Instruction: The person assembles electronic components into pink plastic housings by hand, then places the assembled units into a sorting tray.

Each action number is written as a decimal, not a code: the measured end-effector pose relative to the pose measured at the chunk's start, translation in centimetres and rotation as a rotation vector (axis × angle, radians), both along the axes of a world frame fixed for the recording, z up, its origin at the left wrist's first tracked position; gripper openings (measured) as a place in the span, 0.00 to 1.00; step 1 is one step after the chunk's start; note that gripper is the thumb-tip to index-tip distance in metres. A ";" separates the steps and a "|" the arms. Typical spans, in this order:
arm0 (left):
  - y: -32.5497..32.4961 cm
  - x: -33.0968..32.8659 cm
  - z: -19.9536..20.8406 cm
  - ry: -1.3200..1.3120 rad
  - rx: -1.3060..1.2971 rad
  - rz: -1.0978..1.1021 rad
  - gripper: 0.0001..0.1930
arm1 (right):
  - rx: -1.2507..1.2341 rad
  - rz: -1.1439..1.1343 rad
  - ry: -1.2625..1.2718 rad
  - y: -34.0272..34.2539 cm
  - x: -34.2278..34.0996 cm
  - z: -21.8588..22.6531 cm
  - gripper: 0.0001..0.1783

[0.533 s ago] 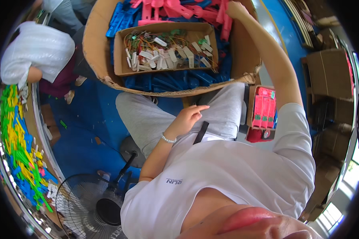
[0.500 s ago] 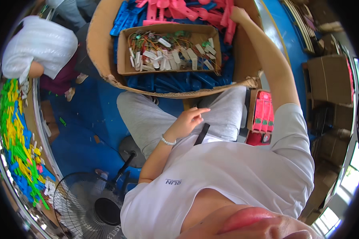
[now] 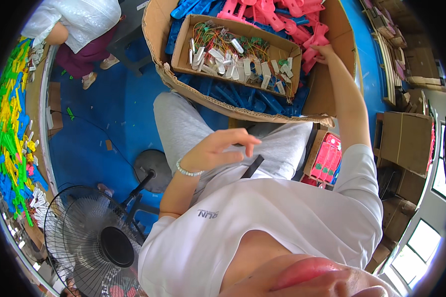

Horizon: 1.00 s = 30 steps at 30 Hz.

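My right hand (image 3: 326, 52) reaches into a large cardboard box (image 3: 156, 37) and has its fingers closed on a pink plastic part (image 3: 309, 58) at the right side of the pile. More pink plastic parts (image 3: 270, 17) lie heaped at the far end. My left hand (image 3: 220, 150) hovers above my lap, fingers loosely bent and apart, with nothing in it. Inside the large box, a smaller cardboard tray (image 3: 181, 49) rests tilted on blue plastic parts (image 3: 243, 99). It holds small white pieces (image 3: 228, 64) with thin coloured wires.
A small box of red packages (image 3: 327, 158) stands beside my right leg. A black fan (image 3: 116, 245) is at lower left. Along the left, a bench carries green, yellow and blue plastic parts (image 3: 10, 128). Another person (image 3: 84, 24) sits beyond it. Cartons (image 3: 404, 141) are stacked at right.
The view has shifted, so the large box sits further right and higher. My right hand has drawn nearer along the pink pile. My left hand has lifted slightly, its fingers more curled.
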<state>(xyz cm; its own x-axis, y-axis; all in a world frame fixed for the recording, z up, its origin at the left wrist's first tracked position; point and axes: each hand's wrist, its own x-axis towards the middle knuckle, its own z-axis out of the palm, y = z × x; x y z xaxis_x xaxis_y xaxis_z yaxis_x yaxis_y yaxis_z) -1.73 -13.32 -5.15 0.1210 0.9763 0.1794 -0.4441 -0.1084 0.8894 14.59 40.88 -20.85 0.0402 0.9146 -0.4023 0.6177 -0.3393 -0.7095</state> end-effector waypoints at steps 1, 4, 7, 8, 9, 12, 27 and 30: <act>1.1 0.5 0.4 -0.007 0.027 -0.024 0.20 | 0.027 -0.024 -0.007 1.1 2.0 -0.1 0.20; 2.7 1.4 1.5 -0.084 0.058 0.021 0.19 | 0.542 0.089 -0.513 4.1 6.0 0.4 0.20; 1.6 1.7 1.3 -0.109 0.050 0.098 0.17 | 0.193 0.395 -0.501 1.9 0.9 4.2 0.35; 2.1 1.7 1.3 -0.119 0.059 0.082 0.17 | 0.399 0.457 -0.672 2.1 1.6 5.5 0.31; 2.2 1.5 1.4 -0.167 0.032 0.099 0.16 | 0.490 0.528 -0.673 1.1 0.5 7.5 0.29; 4.0 1.3 2.2 -0.309 -0.064 0.210 0.16 | 0.800 0.768 -0.333 -5.4 -3.0 15.3 0.17; 2.2 -0.1 1.3 -0.591 -0.039 0.973 0.22 | 1.288 1.677 0.618 -29.2 -8.7 19.3 0.14; 0.4 -1.3 1.1 -0.481 -0.022 1.029 0.20 | 0.686 1.213 0.311 -23.5 -12.0 12.8 0.13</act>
<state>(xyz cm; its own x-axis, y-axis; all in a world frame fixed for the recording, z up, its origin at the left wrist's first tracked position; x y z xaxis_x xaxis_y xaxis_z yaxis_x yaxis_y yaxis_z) -3.00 -12.92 -4.05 -0.8170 0.5759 -0.0274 -0.4490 -0.6057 0.6569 2.56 17.38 -8.08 -0.9007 0.3327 0.2794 0.0641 0.7377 -0.6720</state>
